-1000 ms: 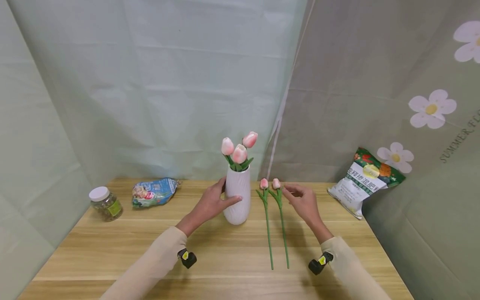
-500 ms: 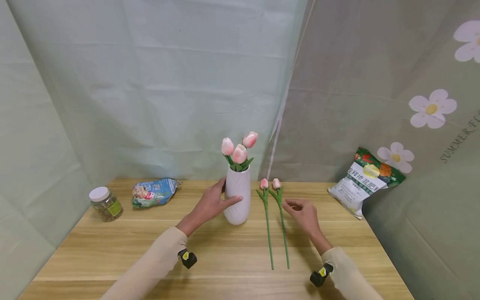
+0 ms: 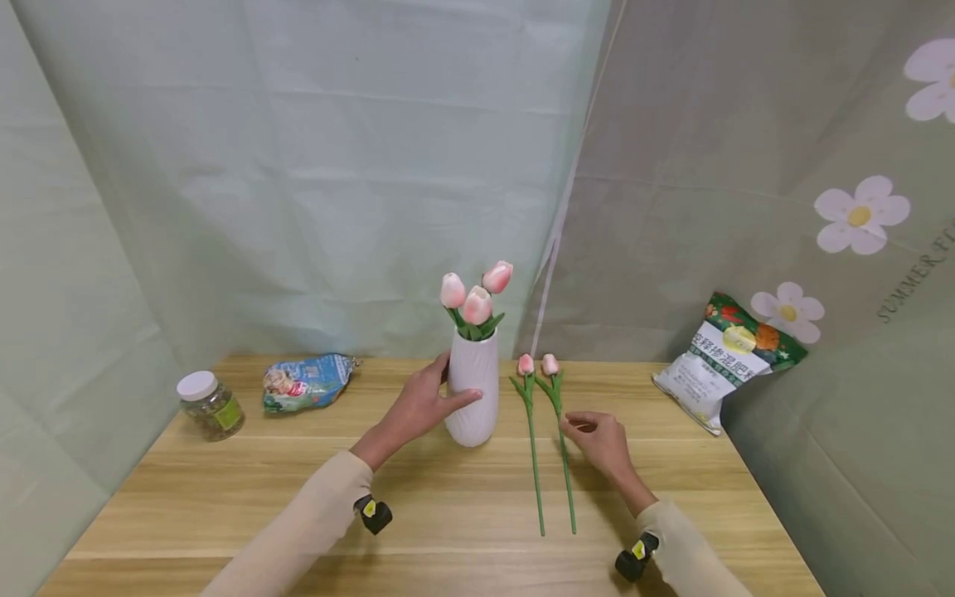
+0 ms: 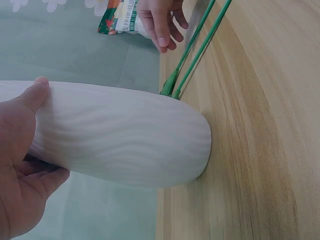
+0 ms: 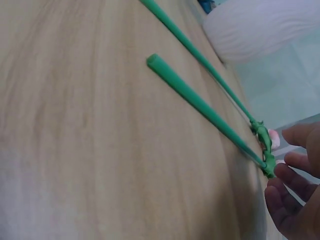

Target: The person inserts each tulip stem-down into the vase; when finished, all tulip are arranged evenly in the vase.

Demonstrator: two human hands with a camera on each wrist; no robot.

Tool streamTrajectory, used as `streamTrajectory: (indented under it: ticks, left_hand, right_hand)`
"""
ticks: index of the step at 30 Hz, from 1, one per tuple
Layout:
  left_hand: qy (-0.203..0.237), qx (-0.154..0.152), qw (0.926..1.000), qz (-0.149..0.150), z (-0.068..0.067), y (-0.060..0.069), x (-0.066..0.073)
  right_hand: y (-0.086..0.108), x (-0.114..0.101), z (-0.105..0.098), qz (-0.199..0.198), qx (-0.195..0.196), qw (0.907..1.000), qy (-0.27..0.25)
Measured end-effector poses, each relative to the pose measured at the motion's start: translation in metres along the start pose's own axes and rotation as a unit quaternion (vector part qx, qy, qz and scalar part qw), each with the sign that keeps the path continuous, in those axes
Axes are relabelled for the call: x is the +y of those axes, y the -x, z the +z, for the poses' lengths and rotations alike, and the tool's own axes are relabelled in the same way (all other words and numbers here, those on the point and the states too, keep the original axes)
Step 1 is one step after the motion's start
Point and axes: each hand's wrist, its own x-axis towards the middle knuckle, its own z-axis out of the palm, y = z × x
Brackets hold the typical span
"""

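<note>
A white ribbed vase (image 3: pixel 473 390) stands upright on the table with three pink-and-white tulips (image 3: pixel 477 305) in it. My left hand (image 3: pixel 424 401) grips the vase from its left side, the thumb across the front in the left wrist view. To the right lie two more tulips, a left one (image 3: pixel 531 431) and a right one (image 3: pixel 563 448), stems toward me. My right hand (image 3: pixel 600 441) hovers beside the right tulip's stem, fingers loosely bent. In the left wrist view a gap shows between the right hand (image 4: pixel 162 22) and the stems.
A blue plastic packet (image 3: pixel 307 383) lies at the back left, beside a clear jar (image 3: pixel 211 406) with a white lid. A white-and-green bag (image 3: pixel 727 361) leans on the fabric wall at the right. Fabric backdrops (image 3: pixel 373 166) close off the table's (image 3: pixel 433 531) far side.
My right hand has come toward me, from near the right tulip's bloom down along its stem. The left hand, the vase and the tulips have stayed in place.
</note>
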Motion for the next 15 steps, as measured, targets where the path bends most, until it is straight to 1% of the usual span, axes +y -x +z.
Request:
streamTrajectory:
  ticks: [5, 15]
  left_hand:
    - [-0.004, 0.0, 1.0, -0.004, 0.0, 0.0003, 0.0006]
    - [-0.001, -0.002, 1.0, -0.004, -0.0003, -0.0002, -0.0001]
  right_hand:
    - [0.0001, 0.0046, 0.0033, 0.001, -0.007, 0.9999, 0.013]
    - [-0.0037, 0.0078, 0.01, 0.005, -0.001, 0.9993, 0.037]
